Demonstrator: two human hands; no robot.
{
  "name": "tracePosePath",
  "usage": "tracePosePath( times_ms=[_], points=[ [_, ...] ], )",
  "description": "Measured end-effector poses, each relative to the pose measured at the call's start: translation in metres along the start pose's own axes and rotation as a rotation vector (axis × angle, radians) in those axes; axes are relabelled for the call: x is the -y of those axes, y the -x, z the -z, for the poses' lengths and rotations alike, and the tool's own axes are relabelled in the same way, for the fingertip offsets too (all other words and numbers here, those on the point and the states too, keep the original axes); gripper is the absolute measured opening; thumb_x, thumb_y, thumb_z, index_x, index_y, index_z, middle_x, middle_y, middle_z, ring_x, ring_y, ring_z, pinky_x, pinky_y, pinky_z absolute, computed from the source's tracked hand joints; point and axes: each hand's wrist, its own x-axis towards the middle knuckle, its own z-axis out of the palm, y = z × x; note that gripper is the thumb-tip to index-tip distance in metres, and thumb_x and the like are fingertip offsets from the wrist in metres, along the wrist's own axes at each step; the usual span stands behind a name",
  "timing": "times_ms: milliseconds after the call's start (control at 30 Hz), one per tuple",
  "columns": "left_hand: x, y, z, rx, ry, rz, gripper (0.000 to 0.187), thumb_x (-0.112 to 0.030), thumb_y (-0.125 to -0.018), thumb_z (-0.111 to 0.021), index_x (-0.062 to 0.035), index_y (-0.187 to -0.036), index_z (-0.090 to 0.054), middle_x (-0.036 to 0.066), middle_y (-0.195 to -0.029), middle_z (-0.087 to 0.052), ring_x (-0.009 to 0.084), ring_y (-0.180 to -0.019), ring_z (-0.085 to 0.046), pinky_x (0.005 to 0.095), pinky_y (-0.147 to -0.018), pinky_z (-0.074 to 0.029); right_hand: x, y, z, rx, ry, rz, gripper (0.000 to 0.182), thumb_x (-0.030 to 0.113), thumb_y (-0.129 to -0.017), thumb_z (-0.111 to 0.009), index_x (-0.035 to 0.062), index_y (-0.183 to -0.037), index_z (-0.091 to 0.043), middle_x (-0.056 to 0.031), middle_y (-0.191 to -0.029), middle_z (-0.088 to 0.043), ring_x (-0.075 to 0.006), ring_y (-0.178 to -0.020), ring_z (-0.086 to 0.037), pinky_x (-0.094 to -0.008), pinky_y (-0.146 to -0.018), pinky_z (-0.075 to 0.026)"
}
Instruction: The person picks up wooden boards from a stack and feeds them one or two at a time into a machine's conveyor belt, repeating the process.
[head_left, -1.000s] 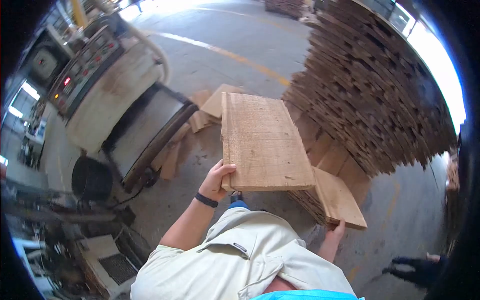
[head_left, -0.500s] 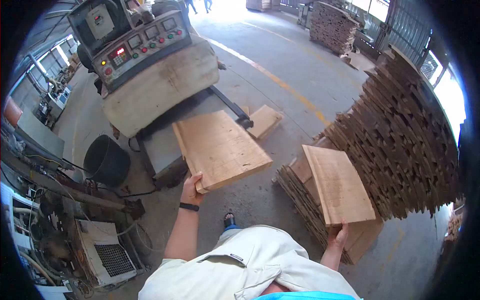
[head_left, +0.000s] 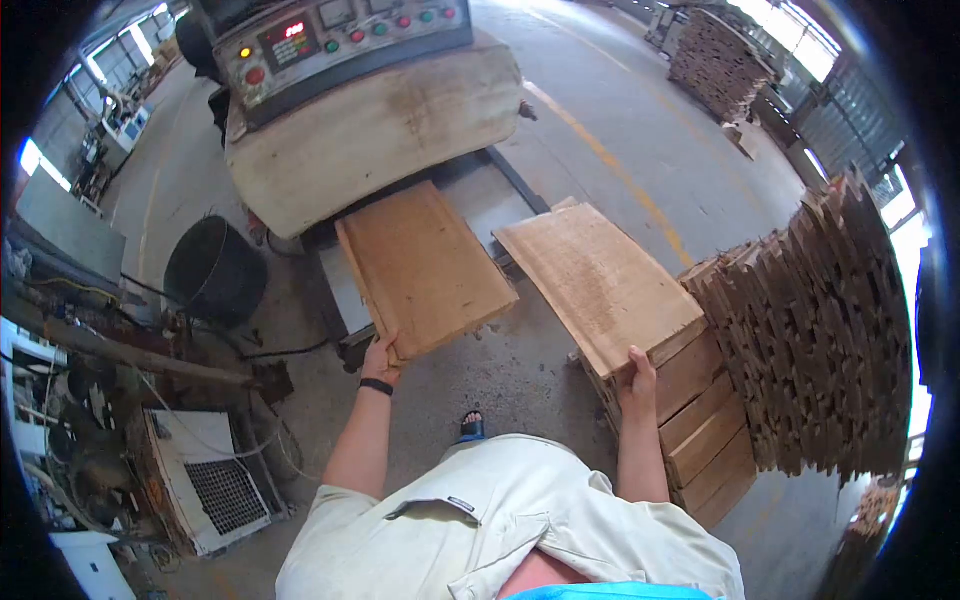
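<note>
My left hand (head_left: 381,360) is closed on the near left corner of a wide wooden board (head_left: 428,265). The board's far end reaches over the bed (head_left: 490,195) of the machine, close under its cream front cover. In my right hand (head_left: 636,385) is the near end of a second wooden board (head_left: 600,280), thumb on top and the fingers mostly hidden beneath. This one is tilted, its far end pointing toward the machine bed's right side. Below it sits a stack of similar boards (head_left: 705,430).
The machine's control panel (head_left: 350,45) has lit displays and coloured buttons. A black bucket (head_left: 215,270) stands left of the machine. On the right rises a tall stack of rough planks (head_left: 810,330). A white grille box (head_left: 215,490) lies low on the left.
My right hand has brought its board left and forward, away from the stack toward the machine. The left board now sits lower and farther over the bed. My view has shifted closer to the machine.
</note>
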Motion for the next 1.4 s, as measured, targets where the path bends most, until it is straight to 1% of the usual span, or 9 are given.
tracePosePath(
  times_ms=[200,300,400,500,600,700,800,933,1400],
  points=[
    [0.030,-0.050,0.056,-0.245,-0.366,-0.274,0.063,-0.009,-0.091,-0.069,0.0042,-0.144,-0.038,0.016,-0.135,-0.057,0.0285,-0.117,-0.060,0.0430,-0.098,-0.050,-0.012,-0.039,-0.012,0.082,0.087,-0.066,0.059,0.012,-0.082,-0.069,-0.0003,-0.136,-0.048,-0.0101,-0.123,-0.062,-0.0249,-0.113,-0.062,-0.0389,-0.100,-0.050],
    [0.039,-0.049,0.058,-0.302,-0.827,-0.366,0.069,-0.014,-0.089,-0.073,0.0009,-0.146,-0.037,0.021,-0.138,-0.052,0.0339,-0.122,-0.056,0.0464,-0.101,-0.048,-0.005,-0.059,-0.003,0.121,0.086,-0.114,0.059,0.012,-0.083,-0.068,0.0002,-0.137,-0.046,-0.0113,-0.127,-0.061,-0.0268,-0.116,-0.061,-0.0410,-0.103,-0.049],
    [0.055,-0.053,0.057,-0.568,-1.218,-0.355,0.074,-0.019,-0.086,-0.075,-0.0046,-0.148,-0.038,0.024,-0.145,-0.043,0.0398,-0.133,-0.044,0.0476,-0.108,-0.041,-0.004,-0.077,0.024,0.143,0.073,-0.204,0.058,0.010,-0.085,-0.065,0.0011,-0.138,-0.044,-0.0131,-0.132,-0.059,-0.0300,-0.122,-0.059,-0.0453,-0.106,-0.048],
    [0.028,0.010,-0.036,-0.625,-1.529,-0.470,0.078,-0.023,-0.082,-0.077,-0.0114,-0.150,-0.039,0.022,-0.152,-0.035,0.0426,-0.142,-0.030,0.0488,-0.114,-0.033,-0.004,-0.083,0.042,0.141,0.102,-0.229,0.058,0.010,-0.085,-0.065,0.0018,-0.138,-0.045,-0.0134,-0.131,-0.060,-0.0302,-0.122,-0.059,-0.0456,-0.106,-0.048],
    [0.035,0.030,-0.078,-0.292,-2.017,-0.575,0.087,-0.026,-0.079,-0.079,-0.0167,-0.153,-0.034,0.018,-0.157,-0.029,0.0433,-0.143,-0.026,0.0555,-0.115,-0.029,-0.005,-0.086,0.045,0.122,0.145,-0.283,0.056,0.012,-0.084,-0.068,0.0011,-0.136,-0.048,-0.0121,-0.128,-0.062,-0.0285,-0.119,-0.061,-0.0435,-0.104,-0.049],
    [0.075,-0.011,-0.048,-0.147,-2.207,-0.681,0.083,-0.027,-0.078,-0.078,-0.0203,-0.151,-0.039,0.014,-0.157,-0.032,0.0418,-0.144,-0.027,0.0606,-0.116,-0.026,0.002,-0.077,0.038,0.069,0.147,-0.363,0.050,0.014,-0.084,-0.071,-0.0001,-0.129,-0.055,-0.0089,-0.123,-0.065,-0.0253,-0.115,-0.063,-0.0405,-0.102,-0.049],
    [0.073,-0.028,-0.055,-0.155,-2.215,-0.626,0.082,-0.027,-0.078,-0.077,-0.0212,-0.151,-0.039,0.013,-0.158,-0.031,0.0420,-0.144,-0.027,0.0625,-0.115,-0.025,0.000,-0.079,0.038,0.058,0.164,-0.270,0.052,0.012,-0.084,-0.070,0.0015,-0.132,-0.052,-0.0089,-0.126,-0.063,-0.0257,-0.118,-0.060,-0.0413,-0.104,-0.048],
    [0.052,-0.067,-0.063,-0.203,-2.296,-0.649,0.083,-0.027,-0.079,-0.077,-0.0217,-0.152,-0.038,0.014,-0.158,-0.030,0.0415,-0.144,-0.027,0.0621,-0.115,-0.026,-0.001,-0.085,0.045,0.063,0.100,-0.344,0.058,0.011,-0.086,-0.069,0.0036,-0.139,-0.045,-0.0091,-0.134,-0.057,-0.0263,-0.122,-0.057,-0.0419,-0.105,-0.046],
    [-0.067,-0.206,-0.108,-0.155,-2.239,-0.504,0.080,-0.035,-0.082,-0.076,-0.0194,-0.151,-0.039,0.014,-0.152,-0.036,0.0395,-0.141,-0.033,0.0617,-0.112,-0.031,-0.038,-0.069,0.028,-0.169,0.297,-0.286,0.054,0.014,-0.086,-0.073,-0.0018,-0.133,-0.051,-0.0100,-0.129,-0.061,-0.0258,-0.117,-0.060,-0.0409,-0.102,-0.047]
  ],
)
